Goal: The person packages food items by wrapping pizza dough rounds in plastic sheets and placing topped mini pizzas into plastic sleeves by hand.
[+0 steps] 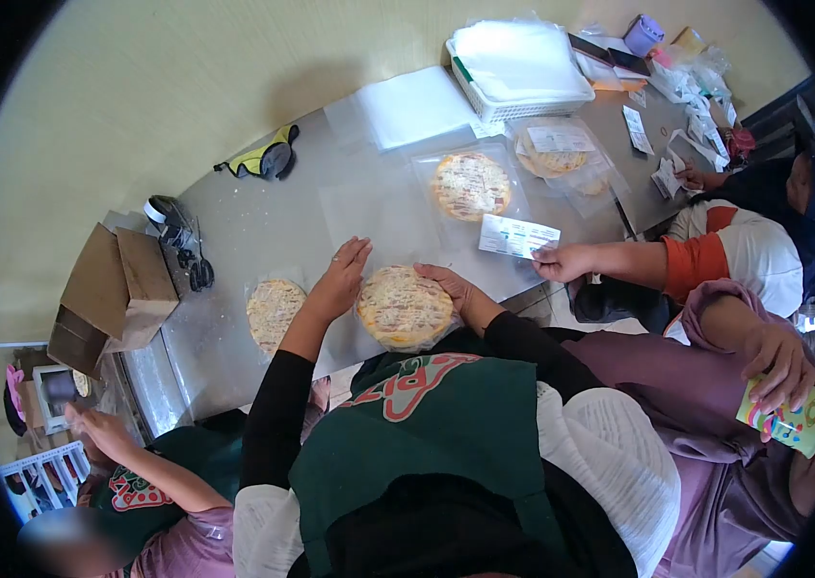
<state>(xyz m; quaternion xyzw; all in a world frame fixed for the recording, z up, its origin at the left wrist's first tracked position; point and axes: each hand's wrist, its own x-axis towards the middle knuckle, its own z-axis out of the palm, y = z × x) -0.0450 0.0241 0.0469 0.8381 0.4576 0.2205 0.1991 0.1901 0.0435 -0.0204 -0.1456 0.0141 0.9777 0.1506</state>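
A round topped pizza (pixel 405 306) in clear plastic is tilted up at the table's near edge, in front of my apron. My right hand (pixel 451 287) grips its right rim, thumb and fingers around the edge. On the left side, my left hand (pixel 340 277) is raised with fingers stretched out and together, beside the pizza's rim; whether it touches the plastic I cannot tell. Another pizza (pixel 276 313) lies flat left of my left forearm. Farther back, a pizza (pixel 471 186) rests on a clear plastic bag.
A co-worker's hand (pixel 565 262) at right holds a printed label (pixel 518 237) over the metal table (pixel 234 226). Bagged pizzas (pixel 557 149) and a white basket (pixel 523 96) stand behind. An open carton (pixel 118 289) is left. Another person holds a cup (pixel 793 419).
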